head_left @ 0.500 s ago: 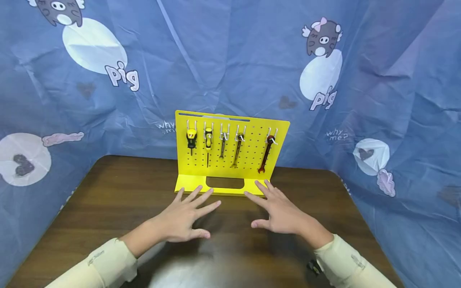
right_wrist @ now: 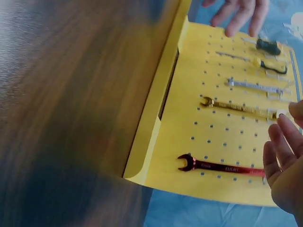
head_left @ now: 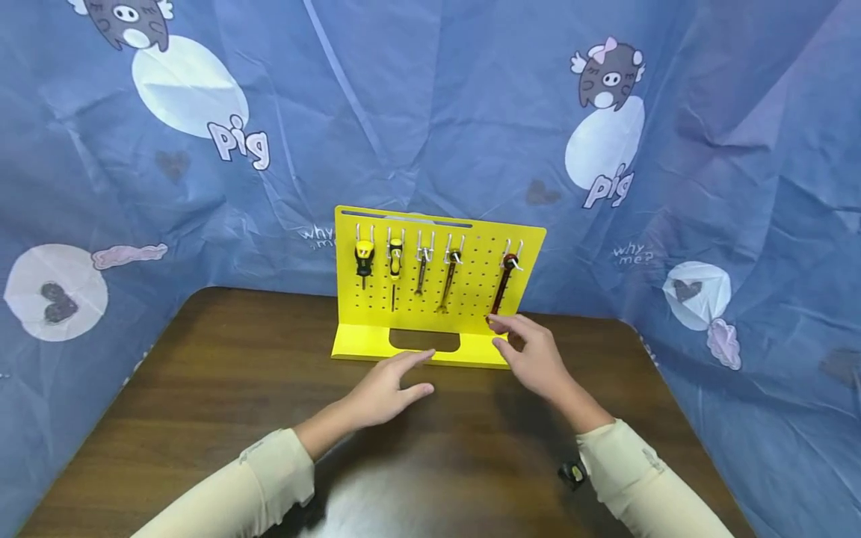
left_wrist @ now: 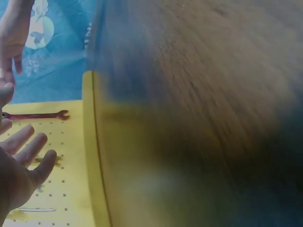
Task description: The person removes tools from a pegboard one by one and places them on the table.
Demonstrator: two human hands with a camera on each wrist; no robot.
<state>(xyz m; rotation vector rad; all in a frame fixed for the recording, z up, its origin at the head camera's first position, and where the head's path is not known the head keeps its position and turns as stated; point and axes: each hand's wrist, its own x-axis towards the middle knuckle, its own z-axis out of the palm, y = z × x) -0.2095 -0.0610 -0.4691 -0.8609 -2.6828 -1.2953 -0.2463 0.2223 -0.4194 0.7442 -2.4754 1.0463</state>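
While both hands are off the table and empty, the work looks barely begun, as far as the pictures show. The right hand (head_left: pixel 534 357) reaches toward the lower end of the red wrench (head_left: pixel 501 291), which hangs from its hook at the right side of the yellow pegboard (head_left: pixel 471 258); its fingers are loosely spread and close to the wrench's open jaw end, but I cannot tell whether they touch it, and nothing is gripped. The left hand (head_left: pixel 390 388) hovers with relaxed, extended fingers just in front of the pegboard's base (head_left: pixel 356 345), near the cut-out handle slot, holding nothing.

All five tools hang in place: a stubby yellow-and-black screwdriver (head_left: pixel 364 259), a slimmer yellow screwdriver (head_left: pixel 394 265), a small silver wrench (head_left: pixel 421 270), a brass-coloured wrench (head_left: pixel 448 280) and the red wrench. In the right wrist view the red wrench (right_wrist: pixel 220 166) lies flat against the board, clear of the fingers (right_wrist: pixel 279 151). Judging from this, no tool has been taken down; the grasp and everything after it is left.
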